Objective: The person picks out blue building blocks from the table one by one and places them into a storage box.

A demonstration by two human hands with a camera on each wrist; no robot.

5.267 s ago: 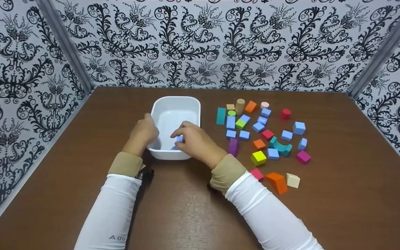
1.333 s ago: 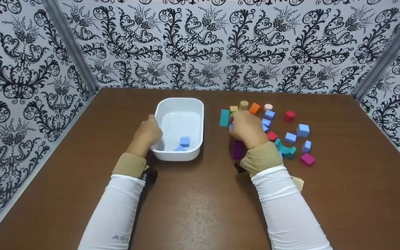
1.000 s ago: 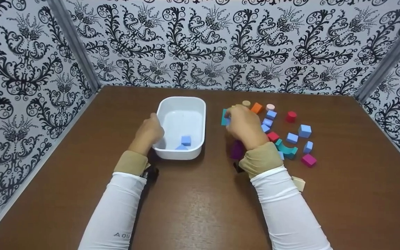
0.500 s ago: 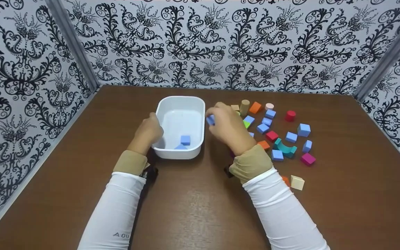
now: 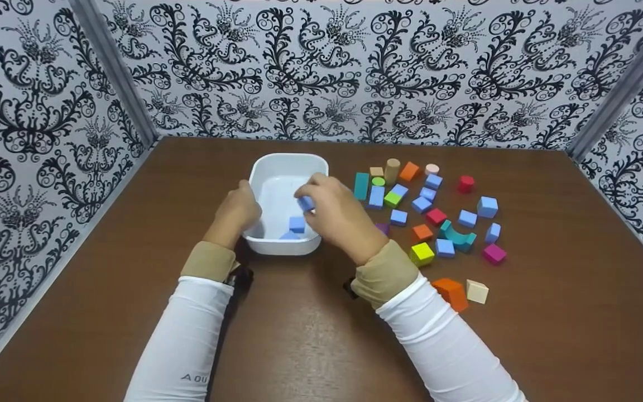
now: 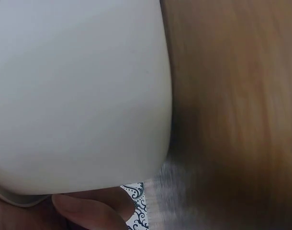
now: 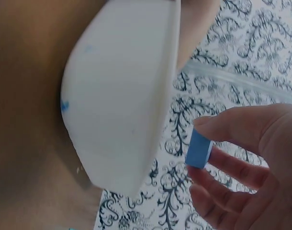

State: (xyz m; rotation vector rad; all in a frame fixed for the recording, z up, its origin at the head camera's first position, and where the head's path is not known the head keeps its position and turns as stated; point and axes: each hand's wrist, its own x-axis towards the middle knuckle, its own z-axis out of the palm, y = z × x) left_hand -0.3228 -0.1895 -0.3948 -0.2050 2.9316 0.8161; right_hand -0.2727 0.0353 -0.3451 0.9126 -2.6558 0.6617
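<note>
My left hand point(image 5: 238, 209) grips the left rim of a white plastic tub point(image 5: 288, 247); in the left wrist view, its fingers point(image 6: 88, 213) curl at the rim beside the tub's wall. My right hand point(image 5: 341, 215) is over the right side of the tub, pinching a small blue block point(image 5: 306, 203). The right wrist view shows that block between thumb and fingertips, higher than the tub's rim. Inside the tub, near its front end, lie a blue cube point(image 5: 297, 224) and another blue block point(image 5: 289, 236).
To the right lie scattered blocks: several blue ones point(image 5: 376, 196), a yellow cube point(image 5: 422, 254), a teal arch point(image 5: 458, 239), a large orange block point(image 5: 451, 293), a cream block point(image 5: 477, 291) and a red cylinder point(image 5: 466, 183). A patterned wall point(image 5: 310, 72) stands behind the brown table point(image 5: 288, 324).
My right hand has picked up a blue block from among the scattered ones and carried it left over the tub. My left hand has stayed on the rim.
</note>
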